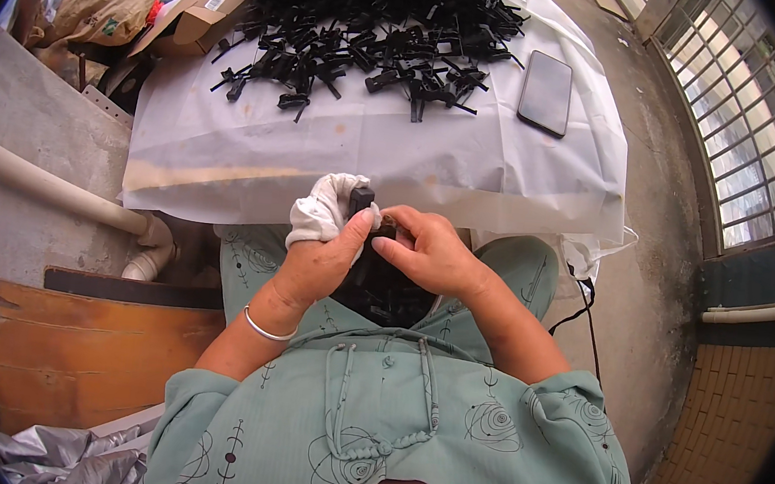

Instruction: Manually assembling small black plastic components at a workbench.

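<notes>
My left hand (pixel 322 256) is closed round a small black plastic part (pixel 361 200) with a blocky end. A white cloth glove (pixel 319 210) covers its fingers, while the thumb is bare and presses on the part. Close beside it, my bare right hand (pixel 436 251) has its thumb and fingers curled together at the part's near side. What lies between those fingertips is hidden. Below both hands, a dark container or heap of black pieces (pixel 387 291) sits between my knees. Its outline is hard to make out.
A large heap of black plastic parts (pixel 372 28) covers the far side of the table, which has a white sheet (pixel 256 148) over it. A phone (pixel 546 93) lies at the right. Cardboard (pixel 205 20) and bags stand far left; a pipe (pixel 54 177) runs along the left wall.
</notes>
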Action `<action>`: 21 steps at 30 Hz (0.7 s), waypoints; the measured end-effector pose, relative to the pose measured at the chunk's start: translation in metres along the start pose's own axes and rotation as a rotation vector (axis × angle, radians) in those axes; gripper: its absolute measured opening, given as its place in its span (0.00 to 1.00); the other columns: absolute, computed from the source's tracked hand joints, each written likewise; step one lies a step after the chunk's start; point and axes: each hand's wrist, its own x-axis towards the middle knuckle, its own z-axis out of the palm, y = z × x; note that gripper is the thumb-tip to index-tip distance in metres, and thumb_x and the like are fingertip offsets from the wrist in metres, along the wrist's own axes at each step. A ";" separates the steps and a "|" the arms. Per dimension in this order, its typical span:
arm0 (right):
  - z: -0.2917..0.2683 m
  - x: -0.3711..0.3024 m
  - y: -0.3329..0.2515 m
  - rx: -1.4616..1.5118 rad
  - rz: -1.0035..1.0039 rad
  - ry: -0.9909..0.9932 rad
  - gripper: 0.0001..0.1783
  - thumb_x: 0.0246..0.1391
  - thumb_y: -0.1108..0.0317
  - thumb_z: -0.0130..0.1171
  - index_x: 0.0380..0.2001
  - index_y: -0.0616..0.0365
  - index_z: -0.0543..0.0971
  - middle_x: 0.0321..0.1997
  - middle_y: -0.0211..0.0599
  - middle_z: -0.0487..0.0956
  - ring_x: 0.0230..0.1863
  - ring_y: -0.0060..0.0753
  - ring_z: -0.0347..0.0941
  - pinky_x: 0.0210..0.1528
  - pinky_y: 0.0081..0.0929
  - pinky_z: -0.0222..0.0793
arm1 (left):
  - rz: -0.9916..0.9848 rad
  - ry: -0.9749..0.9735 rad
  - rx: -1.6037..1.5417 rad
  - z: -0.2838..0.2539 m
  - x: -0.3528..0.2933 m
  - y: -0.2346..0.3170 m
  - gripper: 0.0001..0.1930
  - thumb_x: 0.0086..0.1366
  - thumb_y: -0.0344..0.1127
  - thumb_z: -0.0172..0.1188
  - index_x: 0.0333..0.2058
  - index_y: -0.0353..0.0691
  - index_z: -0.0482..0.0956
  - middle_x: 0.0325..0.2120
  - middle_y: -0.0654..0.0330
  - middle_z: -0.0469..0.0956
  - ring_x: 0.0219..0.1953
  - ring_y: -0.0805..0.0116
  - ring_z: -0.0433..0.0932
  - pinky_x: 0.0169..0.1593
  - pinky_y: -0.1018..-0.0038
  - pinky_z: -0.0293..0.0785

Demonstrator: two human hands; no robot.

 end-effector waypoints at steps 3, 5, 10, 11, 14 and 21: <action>0.005 0.001 0.022 -0.034 -0.234 0.110 0.09 0.48 0.72 0.59 0.35 0.60 0.76 0.19 0.34 0.69 0.20 0.24 0.61 0.25 0.23 0.60 | -0.026 0.016 -0.021 0.001 0.000 0.006 0.16 0.64 0.27 0.49 0.51 0.36 0.62 0.32 0.64 0.71 0.26 0.82 0.65 0.32 0.85 0.66; 0.003 0.002 0.024 -0.077 -0.422 0.245 0.10 0.47 0.73 0.60 0.35 0.60 0.76 0.20 0.34 0.69 0.20 0.24 0.61 0.25 0.23 0.60 | -0.033 0.036 0.009 0.001 0.000 0.009 0.17 0.65 0.27 0.47 0.52 0.36 0.61 0.31 0.64 0.71 0.23 0.82 0.64 0.28 0.85 0.65; -0.007 -0.001 -0.007 0.117 -0.169 0.166 0.08 0.46 0.73 0.63 0.31 0.58 0.75 0.19 0.22 0.67 0.20 0.13 0.59 0.22 0.16 0.58 | -0.135 -0.127 0.090 -0.004 -0.003 0.015 0.20 0.63 0.27 0.44 0.55 0.36 0.58 0.27 0.66 0.68 0.19 0.84 0.59 0.23 0.86 0.59; -0.006 0.000 -0.005 0.118 -0.168 0.168 0.08 0.46 0.73 0.63 0.31 0.58 0.75 0.19 0.22 0.67 0.20 0.13 0.59 0.22 0.16 0.58 | -0.137 -0.129 0.091 -0.003 -0.004 0.018 0.20 0.63 0.27 0.44 0.55 0.36 0.58 0.27 0.66 0.68 0.19 0.84 0.59 0.23 0.86 0.59; -0.002 0.002 0.000 0.436 -0.057 0.026 0.08 0.48 0.71 0.63 0.27 0.57 0.72 0.20 0.17 0.65 0.21 0.09 0.56 0.21 0.13 0.54 | -0.130 -0.248 0.052 -0.001 -0.005 0.020 0.19 0.62 0.27 0.44 0.53 0.36 0.59 0.25 0.67 0.67 0.19 0.85 0.58 0.22 0.87 0.58; -0.001 -0.001 -0.011 0.425 -0.018 0.001 0.11 0.56 0.66 0.54 0.25 0.60 0.69 0.19 0.26 0.66 0.22 0.19 0.58 0.26 0.20 0.58 | -0.132 -0.212 -0.126 -0.004 -0.007 0.010 0.16 0.61 0.25 0.44 0.49 0.35 0.62 0.26 0.66 0.66 0.19 0.85 0.59 0.22 0.85 0.58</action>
